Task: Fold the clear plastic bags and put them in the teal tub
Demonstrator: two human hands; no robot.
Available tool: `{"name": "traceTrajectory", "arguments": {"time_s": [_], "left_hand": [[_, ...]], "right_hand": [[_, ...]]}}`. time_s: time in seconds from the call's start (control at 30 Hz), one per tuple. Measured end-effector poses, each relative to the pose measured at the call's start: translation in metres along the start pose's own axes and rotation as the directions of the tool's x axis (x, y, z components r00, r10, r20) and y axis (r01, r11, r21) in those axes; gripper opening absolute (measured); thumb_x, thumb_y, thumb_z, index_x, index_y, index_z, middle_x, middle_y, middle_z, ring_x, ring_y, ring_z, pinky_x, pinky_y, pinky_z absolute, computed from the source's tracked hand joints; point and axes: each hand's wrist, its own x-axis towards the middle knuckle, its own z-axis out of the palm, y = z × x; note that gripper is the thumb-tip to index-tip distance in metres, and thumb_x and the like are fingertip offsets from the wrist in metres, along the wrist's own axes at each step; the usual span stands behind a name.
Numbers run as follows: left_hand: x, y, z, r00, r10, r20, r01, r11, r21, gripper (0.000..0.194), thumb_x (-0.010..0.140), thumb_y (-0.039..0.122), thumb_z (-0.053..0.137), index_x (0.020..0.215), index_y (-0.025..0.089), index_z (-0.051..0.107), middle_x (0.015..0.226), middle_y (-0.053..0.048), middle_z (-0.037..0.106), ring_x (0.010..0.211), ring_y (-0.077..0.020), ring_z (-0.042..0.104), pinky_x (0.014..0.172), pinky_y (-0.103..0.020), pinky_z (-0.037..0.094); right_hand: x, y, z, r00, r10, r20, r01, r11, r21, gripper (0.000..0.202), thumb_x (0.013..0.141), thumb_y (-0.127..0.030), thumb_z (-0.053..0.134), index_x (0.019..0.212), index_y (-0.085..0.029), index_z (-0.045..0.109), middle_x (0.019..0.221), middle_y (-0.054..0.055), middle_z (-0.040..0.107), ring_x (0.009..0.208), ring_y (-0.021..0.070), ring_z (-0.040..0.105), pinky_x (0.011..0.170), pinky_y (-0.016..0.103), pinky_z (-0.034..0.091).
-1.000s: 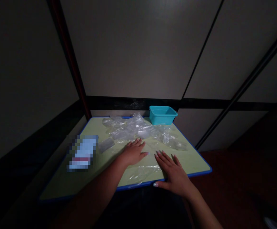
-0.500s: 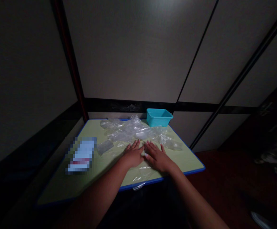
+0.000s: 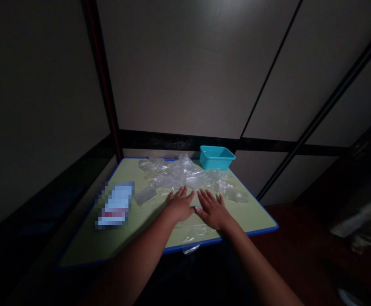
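My left hand (image 3: pixel 179 205) lies flat, fingers spread, on a clear plastic bag (image 3: pixel 195 233) near the table's front. Beside it my right hand (image 3: pixel 213 210) also rests palm down with its fingers stretched out; the two thumbs almost meet. The bag's near end hangs over the front edge, and much of it is hidden under my hands. Just beyond my fingertips sits a heap of crumpled clear plastic bags (image 3: pixel 185 170). A small grey flat piece (image 3: pixel 145 195) lies left of my left hand.
The table (image 3: pixel 255 217) has a pale green top and blue rim. A turquoise basket (image 3: pixel 216 159) stands at its back right corner. On the left lies a blurred-out blue-white item (image 3: pixel 117 205). Panelled walls (image 3: pixel 179 76) close off the back and left.
My hands have moved slightly apart, opening a gap between the fingers of the two. The whole view has shifted a little, so the table sits slightly further right.
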Motion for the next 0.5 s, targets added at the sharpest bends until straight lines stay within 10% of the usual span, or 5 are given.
{"name": "traceTrajectory", "arguments": {"time_s": [0.5], "left_hand": [[-0.007,0.005,0.007,1.000,0.006,-0.020,-0.006,1.000,0.013,0.075,0.088,0.057,0.040,0.150,0.020,0.019,0.155,-0.015,0.010,0.143,-0.0339,0.005,0.111,-0.058,0.008]], "right_hand": [[-0.013,0.003,-0.001,1.000,-0.020,0.024,0.021,0.999,-0.032,0.080,0.088,-0.071,0.015,0.150,-0.021,0.013,0.155,0.005,0.009,0.144,0.0262,0.004,0.112,0.058,0.003]]}}
